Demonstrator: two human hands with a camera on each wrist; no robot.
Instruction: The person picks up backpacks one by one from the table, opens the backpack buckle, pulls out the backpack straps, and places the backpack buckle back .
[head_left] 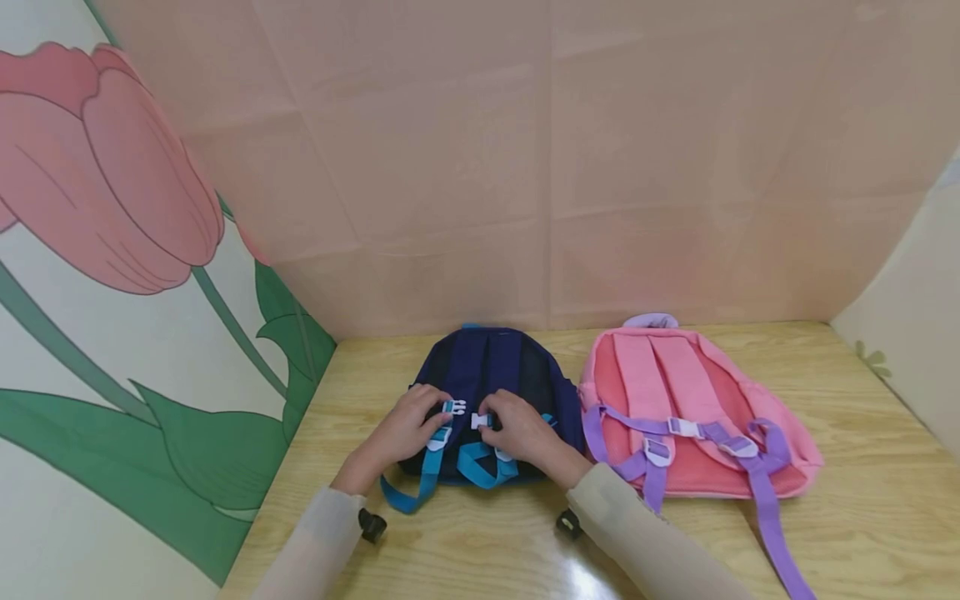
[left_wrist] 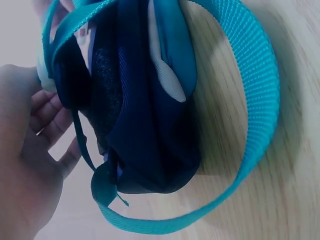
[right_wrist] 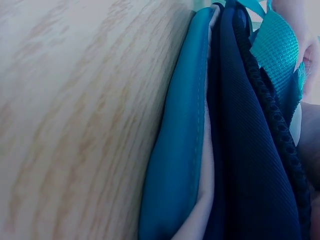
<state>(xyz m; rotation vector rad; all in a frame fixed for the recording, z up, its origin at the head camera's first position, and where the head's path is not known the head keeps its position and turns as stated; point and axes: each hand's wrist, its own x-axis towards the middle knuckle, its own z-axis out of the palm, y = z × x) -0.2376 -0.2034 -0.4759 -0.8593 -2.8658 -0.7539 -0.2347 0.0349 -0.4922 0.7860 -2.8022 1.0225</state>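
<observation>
Head: the left hand (head_left: 405, 427) pinches the pronged buckle half (head_left: 457, 407), the right hand (head_left: 522, 429) the socket half (head_left: 479, 422) – not yet joined, above the navy backpack (head_left: 467, 362); right of the grips, a pink backpack (head_left: 699, 379), white clip (head_left: 685, 427) fastened. Left wrist: teal strap (left_wrist: 261, 100) looping beside the grip. Right wrist: hand largely cropped – hold not visible.

The navy backpack (head_left: 468, 371) before you looks like matt woven cloth with a fine rib, and its teal strap (left_wrist: 262, 100) is coarse, ribbed webbing. Your buckle's prong half (head_left: 454, 407) and socket half (head_left: 478, 422) look like smooth plastic. Beside it, the pink backpack (head_left: 675, 367) appears soft, matt cloth, with woven purple webbing (head_left: 768, 517). Your tabletop (head_left: 465, 550) shows smooth wood grain, glossy enough to glare; your sleeves (head_left: 652, 533) are matt cloth. The backdrop (head_left: 450, 167) looks thin and creased, cloth or paper, you cannot tell.
</observation>
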